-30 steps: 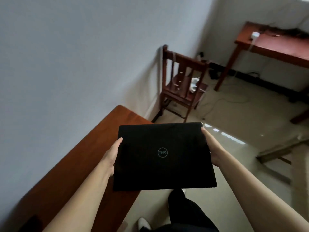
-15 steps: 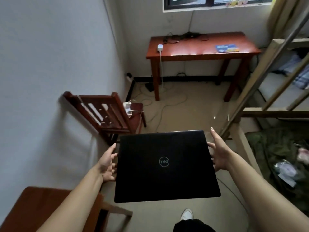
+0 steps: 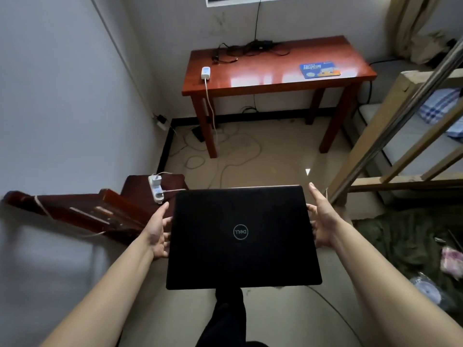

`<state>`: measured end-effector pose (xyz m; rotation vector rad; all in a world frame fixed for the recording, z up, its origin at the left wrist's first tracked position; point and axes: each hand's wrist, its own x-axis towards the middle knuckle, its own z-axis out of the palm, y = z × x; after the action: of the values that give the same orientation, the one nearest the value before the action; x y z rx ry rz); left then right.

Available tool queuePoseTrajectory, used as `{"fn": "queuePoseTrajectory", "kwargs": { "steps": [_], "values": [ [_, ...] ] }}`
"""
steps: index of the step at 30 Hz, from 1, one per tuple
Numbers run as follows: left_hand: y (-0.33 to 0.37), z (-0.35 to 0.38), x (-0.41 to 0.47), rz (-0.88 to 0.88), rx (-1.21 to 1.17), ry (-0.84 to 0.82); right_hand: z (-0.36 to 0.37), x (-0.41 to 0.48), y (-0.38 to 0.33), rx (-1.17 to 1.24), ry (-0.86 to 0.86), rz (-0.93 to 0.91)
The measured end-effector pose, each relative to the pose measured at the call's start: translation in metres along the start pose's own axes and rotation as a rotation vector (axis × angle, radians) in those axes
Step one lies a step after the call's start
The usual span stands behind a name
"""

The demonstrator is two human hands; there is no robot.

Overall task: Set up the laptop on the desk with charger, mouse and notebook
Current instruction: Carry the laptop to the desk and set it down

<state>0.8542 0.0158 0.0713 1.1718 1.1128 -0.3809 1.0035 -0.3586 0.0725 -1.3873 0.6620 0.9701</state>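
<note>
A closed black laptop (image 3: 240, 236) is held flat in front of me, logo up, above the floor. My left hand (image 3: 157, 234) grips its left edge and my right hand (image 3: 322, 221) its right edge. Ahead under the window stands a red-brown desk (image 3: 270, 78). On the desk lie a white charger (image 3: 205, 72) with its cable hanging down the left leg, a tangle of black cables (image 3: 245, 50) at the back, and a blue mouse pad (image 3: 320, 70) at the right. No mouse or notebook shows.
A dark wooden chair (image 3: 105, 211) stands at my left against the wall, with a white power strip (image 3: 156, 189) on its seat. Loose cables (image 3: 225, 156) trail over the floor before the desk. A bunk bed frame (image 3: 390, 136) and green bedding (image 3: 411, 236) fill the right.
The view has turned from the side table and wall toward the desk and drawn nearer to it. Both hands have kept hold of the laptop.
</note>
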Motion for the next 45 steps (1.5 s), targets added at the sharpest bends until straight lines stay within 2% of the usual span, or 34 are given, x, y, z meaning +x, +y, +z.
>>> {"fn": "queuePoseTrajectory", "kwargs": {
  "steps": [5, 9, 16, 21, 24, 30, 37, 45],
  "values": [
    [0.095, 0.039, 0.092, 0.006, 0.072, -0.016, 0.014, 0.067, -0.090, 0.025, 0.037, 0.025],
    [0.222, 0.076, 0.160, 0.060, 0.093, -0.100, 0.030, 0.119, -0.197, 0.067, 0.089, -0.011],
    [0.407, 0.148, 0.225, 0.150, 0.182, -0.140, 0.031, 0.162, -0.351, 0.131, 0.119, -0.072],
    [0.504, 0.204, 0.282, 0.157, 0.249, -0.167, 0.017, 0.207, -0.451, 0.159, 0.108, -0.107],
    [0.553, 0.241, 0.324, 0.140, 0.256, -0.161, 0.006, 0.256, -0.512, 0.132, 0.097, -0.105],
    [0.648, 0.315, 0.405, 0.068, 0.230, -0.047, -0.015, 0.359, -0.651, 0.123, -0.003, -0.121],
    [0.743, 0.355, 0.458, 0.034, 0.079, 0.018, -0.009, 0.432, -0.802, 0.037, 0.003, -0.167],
    [0.830, 0.390, 0.539, 0.010, 0.043, 0.045, 0.013, 0.525, -0.897, 0.001, -0.035, -0.124]
  ]
}}
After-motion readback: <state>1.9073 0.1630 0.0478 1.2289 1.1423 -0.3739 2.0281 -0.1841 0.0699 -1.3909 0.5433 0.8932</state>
